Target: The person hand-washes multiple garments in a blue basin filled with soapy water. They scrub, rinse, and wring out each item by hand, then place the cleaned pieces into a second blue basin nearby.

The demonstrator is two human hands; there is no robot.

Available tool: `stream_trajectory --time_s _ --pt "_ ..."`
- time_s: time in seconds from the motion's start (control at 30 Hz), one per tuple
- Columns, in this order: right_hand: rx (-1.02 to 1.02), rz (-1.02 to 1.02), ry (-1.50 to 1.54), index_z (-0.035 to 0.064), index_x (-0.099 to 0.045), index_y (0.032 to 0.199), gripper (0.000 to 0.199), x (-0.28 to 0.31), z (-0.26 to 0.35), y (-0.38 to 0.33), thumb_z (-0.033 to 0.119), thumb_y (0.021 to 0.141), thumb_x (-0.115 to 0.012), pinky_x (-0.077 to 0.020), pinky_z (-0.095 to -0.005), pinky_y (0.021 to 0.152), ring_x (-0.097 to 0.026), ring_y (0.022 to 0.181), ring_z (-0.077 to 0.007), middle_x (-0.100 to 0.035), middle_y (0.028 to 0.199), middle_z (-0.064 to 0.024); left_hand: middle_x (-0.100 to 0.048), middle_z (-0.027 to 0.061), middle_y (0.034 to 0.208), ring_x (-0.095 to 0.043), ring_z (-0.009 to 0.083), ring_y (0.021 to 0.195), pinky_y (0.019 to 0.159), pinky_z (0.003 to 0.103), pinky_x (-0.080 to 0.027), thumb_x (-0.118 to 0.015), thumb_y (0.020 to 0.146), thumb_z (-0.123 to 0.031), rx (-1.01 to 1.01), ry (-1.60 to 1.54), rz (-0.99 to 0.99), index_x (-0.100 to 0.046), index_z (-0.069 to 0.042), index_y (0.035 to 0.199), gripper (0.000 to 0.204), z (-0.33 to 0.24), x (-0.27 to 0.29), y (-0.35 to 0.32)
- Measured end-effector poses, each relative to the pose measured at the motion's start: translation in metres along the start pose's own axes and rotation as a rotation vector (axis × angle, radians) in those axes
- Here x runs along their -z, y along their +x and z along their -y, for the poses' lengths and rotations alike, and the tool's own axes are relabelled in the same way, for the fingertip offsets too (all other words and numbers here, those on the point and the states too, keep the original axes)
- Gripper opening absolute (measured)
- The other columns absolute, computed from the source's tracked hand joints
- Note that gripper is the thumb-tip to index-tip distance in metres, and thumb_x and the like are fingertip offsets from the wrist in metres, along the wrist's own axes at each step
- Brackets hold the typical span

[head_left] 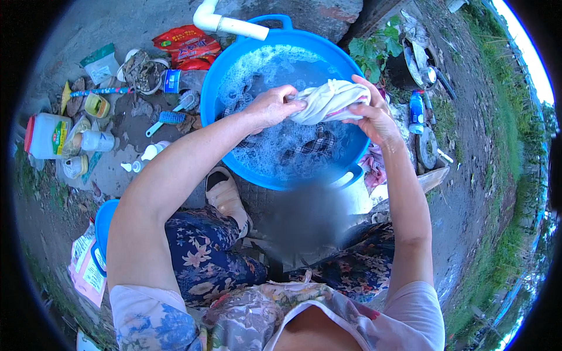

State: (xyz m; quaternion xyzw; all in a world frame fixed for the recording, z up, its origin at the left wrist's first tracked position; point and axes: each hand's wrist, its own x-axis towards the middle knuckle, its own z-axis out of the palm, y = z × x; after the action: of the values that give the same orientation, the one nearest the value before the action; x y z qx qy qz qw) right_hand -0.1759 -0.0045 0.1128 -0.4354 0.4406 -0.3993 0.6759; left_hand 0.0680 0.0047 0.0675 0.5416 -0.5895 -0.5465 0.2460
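Observation:
A twisted white cloth (328, 102) with a thin pinkish stripe is stretched between my hands. My left hand (274, 108) is closed round its left end, and my right hand (372, 114) grips the right end. Both hands are above a large round blue tub (208, 99), toward its right side. Sudsy water (281, 67) fills the tub. Dark clothes (319, 143), one of them checked, lie partly under the foam. Which kind of garment the white cloth is, I cannot tell.
A white pipe (234, 26) reaches over the tub's far rim. To the left lie a blue scrub brush (170, 117), a red bag (187, 47), and a clear red-lidded container (50, 136). On the right stands a blue bottle (416, 111), near a pinkish cloth (374, 164).

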Motion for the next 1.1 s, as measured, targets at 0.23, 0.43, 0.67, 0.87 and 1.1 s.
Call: stream_trajectory --time_s 0.23,0.43,0.67,0.87,1.1 --pt "-0.058 -0.348 -1.062 0.0021 -0.053 0.117 0.053 0.037 -0.031 0.039 0.010 0.067 -0.071 -0.0535 -0.0344 0.067 -0.065 0.086 -0.0228 -0.058 0.108 -0.0215 -0.061 0.0118 0.084 -0.061 0.0211 0.079 0.067 0.036 -0.049 -0.051 0.088 -0.034 0.008 0.169 -0.313 -0.059 -0.009 0.104 0.031 0.020 0.034 0.033" --pt "-0.123 0.042 -1.471 0.0098 -0.063 0.102 0.032 0.017 -0.131 0.054 0.030 0.081 -0.052 -0.0434 -0.0432 0.090 -0.055 0.106 -0.0363 -0.058 0.113 -0.0194 -0.022 0.0187 0.143 -0.031 0.0395 0.127 0.102 0.051 -0.029 -0.059 0.080 -0.041 -0.303 0.960 0.188 -0.029 -0.015 0.139 0.071 0.035 -0.066 -0.006" --pt "-0.150 0.277 -1.537 0.0102 -0.064 0.104 0.034 0.012 -0.119 0.064 0.030 0.077 -0.054 -0.0445 -0.0424 0.089 -0.058 0.102 -0.0342 -0.060 0.110 -0.0177 -0.055 0.0178 0.117 -0.056 0.0314 0.105 0.087 0.043 -0.045 -0.055 0.083 -0.039 0.041 0.795 0.397 -0.049 -0.025 0.125 0.045 0.063 -0.037 0.040" --pt "0.146 0.250 -0.811 0.0006 -0.047 0.126 0.067 0.004 -0.020 0.014 0.024 0.069 -0.073 -0.0382 -0.0360 0.099 -0.051 0.115 -0.0271 -0.055 0.120 -0.0173 -0.065 0.0104 0.100 -0.061 0.0149 0.089 0.079 0.031 -0.047 -0.051 0.088 -0.040 -0.160 0.100 -0.004 -0.061 -0.005 0.111 0.043 -0.030 0.000 0.035" --pt "0.547 -0.170 -0.692 -0.0003 -0.064 0.095 0.038 -0.048 0.077 0.020 0.025 0.067 -0.071 -0.0503 -0.0330 0.071 -0.065 0.075 -0.0204 -0.067 0.079 -0.0139 -0.063 0.0088 0.093 -0.059 0.0146 0.085 0.075 0.028 -0.047 -0.063 0.080 -0.046 -0.622 0.009 -0.392 -0.061 0.000 0.102 0.051 -0.134 0.010 0.032"
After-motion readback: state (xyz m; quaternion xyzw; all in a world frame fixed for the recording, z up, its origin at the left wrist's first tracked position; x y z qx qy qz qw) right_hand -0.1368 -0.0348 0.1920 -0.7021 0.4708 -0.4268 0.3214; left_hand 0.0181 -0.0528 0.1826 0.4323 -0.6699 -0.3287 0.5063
